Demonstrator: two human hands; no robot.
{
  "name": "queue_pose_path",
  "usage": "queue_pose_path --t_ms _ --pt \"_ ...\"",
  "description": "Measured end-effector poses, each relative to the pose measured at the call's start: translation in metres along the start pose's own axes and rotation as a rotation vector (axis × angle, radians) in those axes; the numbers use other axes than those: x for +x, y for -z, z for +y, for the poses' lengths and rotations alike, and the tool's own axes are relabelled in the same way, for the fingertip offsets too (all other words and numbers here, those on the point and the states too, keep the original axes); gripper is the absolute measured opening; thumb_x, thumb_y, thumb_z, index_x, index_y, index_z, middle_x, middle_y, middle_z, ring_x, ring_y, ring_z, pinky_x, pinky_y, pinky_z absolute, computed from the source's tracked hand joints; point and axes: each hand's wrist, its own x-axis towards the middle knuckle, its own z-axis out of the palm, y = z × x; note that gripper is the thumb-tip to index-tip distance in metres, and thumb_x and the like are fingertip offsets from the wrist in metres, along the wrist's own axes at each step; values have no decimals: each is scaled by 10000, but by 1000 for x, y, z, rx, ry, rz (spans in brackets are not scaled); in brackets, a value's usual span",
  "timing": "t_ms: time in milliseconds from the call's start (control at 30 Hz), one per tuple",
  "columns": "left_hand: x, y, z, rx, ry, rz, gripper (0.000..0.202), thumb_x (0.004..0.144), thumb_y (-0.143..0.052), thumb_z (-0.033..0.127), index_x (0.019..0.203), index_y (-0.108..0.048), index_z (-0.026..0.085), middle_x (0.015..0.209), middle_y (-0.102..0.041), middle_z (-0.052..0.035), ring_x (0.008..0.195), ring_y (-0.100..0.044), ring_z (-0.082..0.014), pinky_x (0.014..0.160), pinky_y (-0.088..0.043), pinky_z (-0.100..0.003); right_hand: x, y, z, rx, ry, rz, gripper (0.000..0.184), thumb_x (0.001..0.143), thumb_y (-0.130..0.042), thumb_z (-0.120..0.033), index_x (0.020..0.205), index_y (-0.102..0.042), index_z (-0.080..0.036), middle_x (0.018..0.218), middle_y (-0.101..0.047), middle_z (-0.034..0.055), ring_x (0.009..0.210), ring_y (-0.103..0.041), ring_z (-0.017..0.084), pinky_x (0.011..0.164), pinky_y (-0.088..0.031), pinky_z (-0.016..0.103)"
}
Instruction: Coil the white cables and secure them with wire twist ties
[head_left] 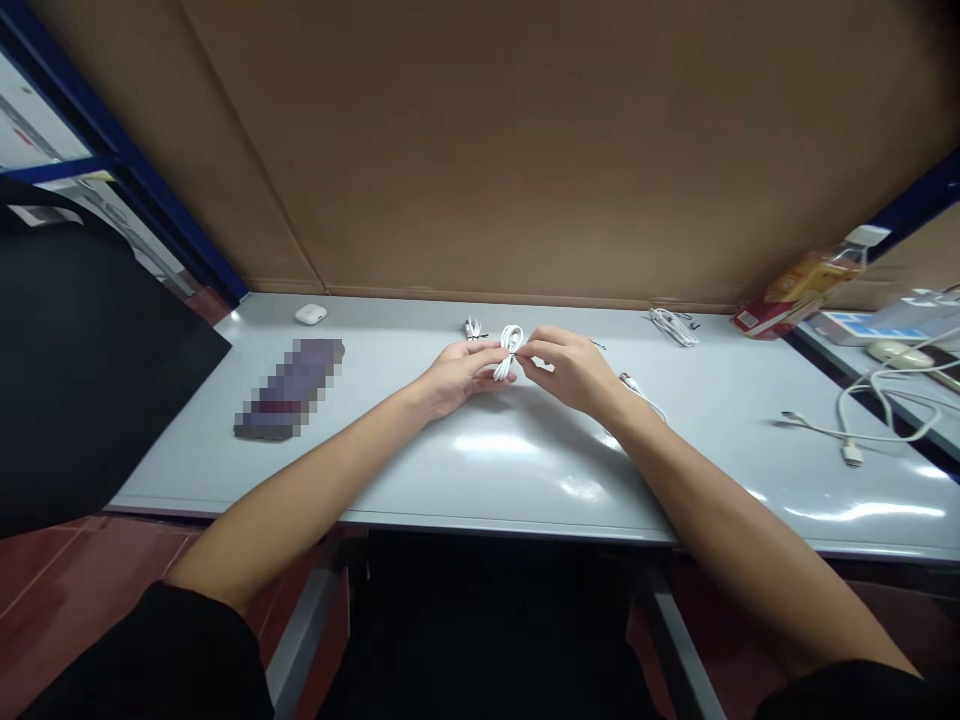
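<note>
A coiled white cable is held just above the grey table, bundled into loops. My left hand is closed on the bundle, thumb across its middle. At the bundle's waist, the thumb and fingertips of my right hand pinch a thin dark tie, which is very small in view. Behind my left hand lies another tied white cable. Partly covered by my right hand and forearm, a loose white cable rests on the table.
At the back right lies a coiled white cable, near a tilted drink bottle. Loose white cables spread over the right edge. A small white case and a blurred-out phone-shaped object are at left, beside a black chair back.
</note>
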Motion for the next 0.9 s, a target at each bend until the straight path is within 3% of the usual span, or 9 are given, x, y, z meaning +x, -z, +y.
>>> queue_pose_path --t_ms 100,200,333,500,633,767,900 --pt "0 1 0 -56 21 12 164 876 -791 236 966 -756 104 903 -720 -62 834 -713 -147 938 -597 -331 1 -2 0 -149 67 -22 302 1030 -490 -202 823 -709 -211 810 -676 75 695 -540 193 660 -396 332" --pt "-1 0 0 -39 0 3 166 875 -792 242 960 -747 107 903 -720 -66 818 -700 -136 959 -591 -348 0 -5 -2 -152 21 7 271 1007 -528 -213 816 -720 -211 810 -686 73 689 -546 189 662 -397 329" --pt "-2 -2 -2 23 -45 -35 223 903 -772 274 1059 -722 123 982 -738 -76 868 -716 -155 974 -576 -377 -1 -6 -6 11 -146 25 177 938 -605 -235 864 -763 -205 825 -699 61 677 -572 175 648 -416 310" --pt "-1 -3 -4 21 -56 34 322 884 -798 266 1148 -668 136 1000 -746 -80 858 -737 -175 927 -584 -387 3 5 -12 291 -373 -57 179 882 -619 -260 837 -783 -203 809 -735 46 690 -598 172 663 -443 310" --pt "-1 -3 -3 26 -104 22 324 880 -799 262 1145 -664 134 1063 -733 -86 864 -742 -182 914 -591 -398 7 12 -12 580 -605 -138 210 881 -655 -354 864 -798 -201 846 -779 49 737 -625 181 692 -466 314" --pt "0 -1 -3 68 -158 19 329 855 -816 263 1128 -681 140 1183 -711 -110 923 -729 -183 895 -598 -377 5 13 -9 739 -688 -141 248 856 -721 -435 870 -797 -199 888 -774 57 772 -622 174 716 -472 311" --pt "1 1 -5 149 -192 32 354 847 -820 298 1141 -686 152 1267 -681 -129 977 -713 -200 871 -604 -381 3 13 -8 749 -710 -140 283 837 -746 -471 893 -796 -199 918 -772 64 782 -624 178 709 -470 317"
